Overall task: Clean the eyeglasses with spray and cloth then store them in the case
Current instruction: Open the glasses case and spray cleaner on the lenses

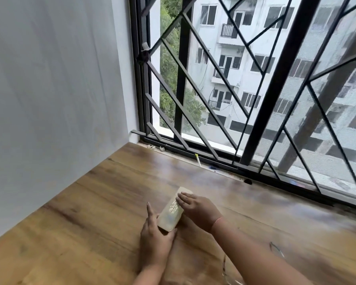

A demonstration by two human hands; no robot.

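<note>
A wooden counter (90, 202) runs up to a window with a black metal grille (193, 79), and a white wall (49, 79) closes the left side. Along the window track lie a small pale stick (198, 159) and a few white scraps (161, 149). The beige case (172, 212) lies closed on the counter, pointing away from the person. The left hand (154, 237) holds its near end, thumb against the end and forefinger straight along the left side. The right hand (197, 208) rests on top of the lid, fingers flat and relaxed, gripping nothing. The eyeglasses (276, 249) lie on the counter to the right, well apart from the case, mostly hidden beneath the right forearm; only thin, blurred bits of frame show.
</note>
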